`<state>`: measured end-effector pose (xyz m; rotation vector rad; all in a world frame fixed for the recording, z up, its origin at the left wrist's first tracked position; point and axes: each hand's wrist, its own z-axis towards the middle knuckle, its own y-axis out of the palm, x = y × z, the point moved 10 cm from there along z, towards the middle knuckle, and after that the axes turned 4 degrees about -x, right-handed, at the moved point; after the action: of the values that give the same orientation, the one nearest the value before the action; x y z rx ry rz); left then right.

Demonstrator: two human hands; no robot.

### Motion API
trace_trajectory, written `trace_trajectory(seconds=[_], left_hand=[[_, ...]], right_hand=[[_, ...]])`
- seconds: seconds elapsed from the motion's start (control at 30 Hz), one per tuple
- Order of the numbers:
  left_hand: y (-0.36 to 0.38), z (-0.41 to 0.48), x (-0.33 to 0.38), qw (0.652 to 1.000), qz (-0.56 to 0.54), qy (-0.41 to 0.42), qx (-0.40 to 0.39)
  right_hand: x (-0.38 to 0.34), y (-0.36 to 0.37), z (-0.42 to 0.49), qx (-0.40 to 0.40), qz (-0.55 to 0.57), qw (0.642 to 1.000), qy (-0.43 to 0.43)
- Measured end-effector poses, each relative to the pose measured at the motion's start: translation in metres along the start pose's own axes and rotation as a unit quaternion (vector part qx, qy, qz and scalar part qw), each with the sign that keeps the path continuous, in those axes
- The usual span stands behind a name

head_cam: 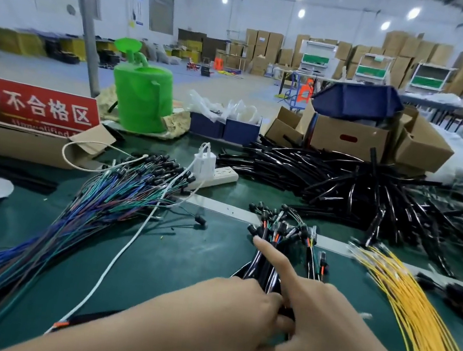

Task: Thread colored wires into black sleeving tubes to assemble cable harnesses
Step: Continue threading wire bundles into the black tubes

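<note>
A bundle of black sleeved harnesses [281, 253] with black connectors lies in the middle of the green table. My left hand [236, 309] grips the bundle low down, fingers curled round it. My right hand [319, 319] lies on the same bundle, its index finger stretched straight along the sleeves; its other fingers are hidden behind the hand. Loose coloured wires [72, 217] with black ends fan out on the left. Yellow wires [425, 321] lie on the right. A heap of black sleeving tubes [372, 194] fills the far right of the table.
A white power strip [218, 174] with a charger and a white cable [121, 252] sits behind the wires. A cardboard box with a red sign [44, 107], a green watering can [142, 97], blue bins [222, 128] and cardboard boxes [348, 136] line the far edge.
</note>
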<state>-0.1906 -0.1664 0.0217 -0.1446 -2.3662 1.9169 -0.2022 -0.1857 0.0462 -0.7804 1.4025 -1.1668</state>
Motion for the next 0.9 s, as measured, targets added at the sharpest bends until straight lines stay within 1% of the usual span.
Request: trace_trajectory(seconds=[0.03, 0.07, 0.1, 0.13, 0.17, 0.2, 0.23, 0.27, 0.3, 0.37, 0.4, 0.5, 0.53, 0.63, 0.73, 0.77, 0.83, 0.87, 0.9], left_hand=[[0.000, -0.002, -0.007, 1.000, -0.024, -0.020, 0.006], [-0.003, -0.004, -0.017, 0.998, -0.050, -0.042, 0.021], [-0.008, -0.008, -0.027, 0.995, -0.069, -0.062, 0.042], [-0.014, -0.013, -0.035, 0.992, -0.078, -0.073, 0.065], [-0.018, -0.018, -0.041, 0.990, -0.081, -0.079, 0.079], [-0.019, -0.021, -0.046, 0.989, -0.089, -0.085, 0.078], [-0.017, -0.023, -0.048, 0.988, -0.097, -0.091, 0.074], [-0.013, -0.024, -0.050, 0.987, -0.111, -0.097, 0.066], [-0.009, -0.023, -0.051, 0.986, -0.122, -0.099, 0.060], [-0.001, -0.020, -0.048, 0.985, -0.134, -0.104, 0.036], [0.001, -0.018, -0.046, 0.985, -0.137, -0.105, 0.027], [0.002, -0.017, -0.032, 0.987, -0.123, -0.106, -0.009], [0.000, -0.017, -0.028, 0.988, -0.115, -0.105, -0.016], [-0.007, -0.016, -0.007, 0.994, -0.076, -0.075, -0.021], [-0.013, -0.015, 0.016, 0.999, -0.021, -0.026, -0.026], [-0.013, -0.014, 0.019, 0.999, -0.014, -0.025, -0.026], [-0.012, -0.013, 0.010, 0.998, -0.037, -0.043, -0.004], [-0.011, -0.012, 0.002, 0.997, -0.055, -0.051, 0.018], [-0.013, -0.012, -0.003, 0.996, -0.068, -0.054, 0.036]], right_hand=[[-0.002, -0.003, 0.000, 0.011, 0.004, 1.000, -0.010], [0.001, -0.007, 0.000, 0.024, -0.015, 0.999, -0.017], [0.007, -0.013, 0.001, 0.036, -0.054, 0.998, -0.013], [0.020, -0.017, 0.002, 0.031, -0.086, 0.996, 0.010], [0.036, -0.017, 0.002, 0.010, -0.074, 0.996, 0.044], [0.051, -0.016, 0.002, -0.002, -0.022, 0.997, 0.071], [0.063, -0.014, 0.001, -0.006, 0.027, 0.995, 0.091], [0.069, -0.012, -0.001, -0.010, 0.040, 0.994, 0.099], [0.071, -0.007, -0.002, -0.021, 0.012, 0.994, 0.106], [0.073, 0.001, -0.002, -0.043, -0.083, 0.987, 0.129], [0.071, 0.001, -0.003, -0.039, -0.128, 0.983, 0.127], [0.050, 0.000, 0.001, -0.023, -0.212, 0.974, 0.073], [0.040, -0.001, 0.002, -0.014, -0.224, 0.973, 0.052], [0.029, -0.002, -0.003, 0.019, -0.187, 0.982, 0.032], [0.022, 0.006, -0.011, 0.010, -0.115, 0.993, 0.012], [0.020, 0.006, -0.014, 0.012, -0.085, 0.996, 0.004], [0.024, -0.001, -0.018, 0.045, -0.014, 0.999, 0.013], [0.023, -0.008, -0.019, 0.071, 0.002, 0.997, 0.012], [0.017, -0.013, -0.019, 0.100, -0.020, 0.995, -0.010]])
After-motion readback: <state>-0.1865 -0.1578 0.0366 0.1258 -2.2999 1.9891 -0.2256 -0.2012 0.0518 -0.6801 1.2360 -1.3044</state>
